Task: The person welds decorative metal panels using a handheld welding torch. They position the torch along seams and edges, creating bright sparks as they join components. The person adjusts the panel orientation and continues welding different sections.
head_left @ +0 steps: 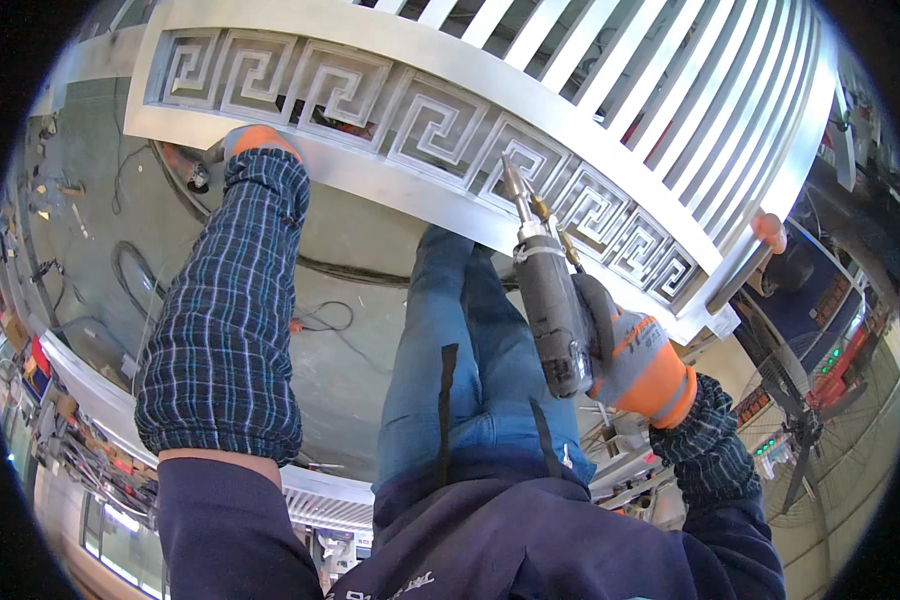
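Observation:
A white metal panel [360,170] with vertical slats and a row of square spiral key patterns stretches across the upper part of the head view. My right hand [638,360], in a grey and orange glove, is closed round the dark body of a welding gun [552,310]. Its tapered metal nozzle and brass side tube point up and left, over the patterned strip. In a similar glove, my left hand [261,142] meets the panel's near edge toward its left end. My sleeve and wrist hide the left fingers.
Dark cables [355,272] curl over the grey-green floor [335,375] below the panel. A wire-caged fan [800,430] stands at the right, by a red machine with green lights [838,372]. A grinder-like tool [192,170] lies near my left hand. Another white slatted piece [328,508] lies behind me.

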Demonstrator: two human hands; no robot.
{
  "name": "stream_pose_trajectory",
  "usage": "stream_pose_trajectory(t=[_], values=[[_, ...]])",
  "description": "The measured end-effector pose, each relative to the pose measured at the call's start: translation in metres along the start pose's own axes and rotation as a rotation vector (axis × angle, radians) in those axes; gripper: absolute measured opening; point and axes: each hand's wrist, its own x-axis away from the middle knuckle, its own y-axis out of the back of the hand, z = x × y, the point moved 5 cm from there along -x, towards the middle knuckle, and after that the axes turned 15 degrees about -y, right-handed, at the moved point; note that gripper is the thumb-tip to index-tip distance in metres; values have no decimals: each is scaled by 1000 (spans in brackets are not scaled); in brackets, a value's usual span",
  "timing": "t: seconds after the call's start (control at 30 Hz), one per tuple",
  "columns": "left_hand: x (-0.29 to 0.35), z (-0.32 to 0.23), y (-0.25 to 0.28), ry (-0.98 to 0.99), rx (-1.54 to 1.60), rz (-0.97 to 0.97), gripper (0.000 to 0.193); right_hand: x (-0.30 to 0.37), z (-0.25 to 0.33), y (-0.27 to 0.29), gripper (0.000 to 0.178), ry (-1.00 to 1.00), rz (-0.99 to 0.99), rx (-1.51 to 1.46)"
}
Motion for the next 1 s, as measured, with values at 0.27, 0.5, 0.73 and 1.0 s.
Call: stream_pose_trajectory(t=[0.27,0.5,0.73,1.0], values=[[3,0,-7,20,26,-71,35,-9,73,37,82,205,83,-99],[-9,-6,-26,143,165,224,45,-83,92,80,40,110,584,-591],[-26,-9,-28,31,136,130,45,-162,97,76,61,186,634,-527],[-73,5,-79,197,362,82,53,-181,104,63,63,235,683,-555]])
